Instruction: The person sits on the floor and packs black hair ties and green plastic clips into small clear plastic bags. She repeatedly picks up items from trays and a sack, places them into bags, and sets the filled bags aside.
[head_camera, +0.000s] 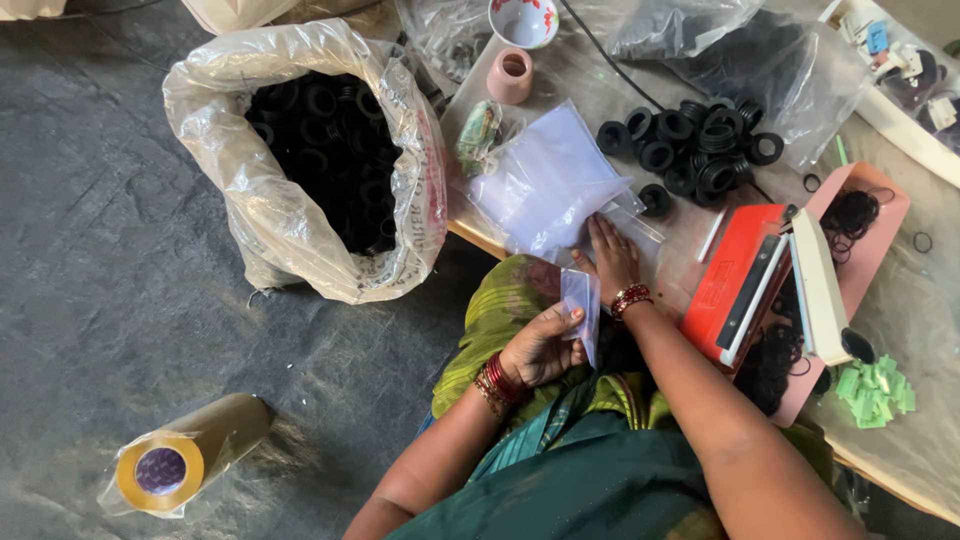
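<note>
My left hand (540, 345) is held over my lap and pinches a small clear plastic bag (582, 300) by its edge, so the bag stands upright. Fingers spread, my right hand (612, 255) lies flat on the table edge, touching a loose stack of clear plastic bags (545, 180). Just beyond that stack is a pile of black rubber rings (690, 150). Both wrists wear red bangles.
A big open plastic sack of black rings (330, 160) stands on the floor at left. A red and white heat sealer (760, 285) sits right of my right hand on a pink tray (880, 215). Green paper slips (875, 390), a pink cup (510, 75) and a tape roll (165, 465) lie around.
</note>
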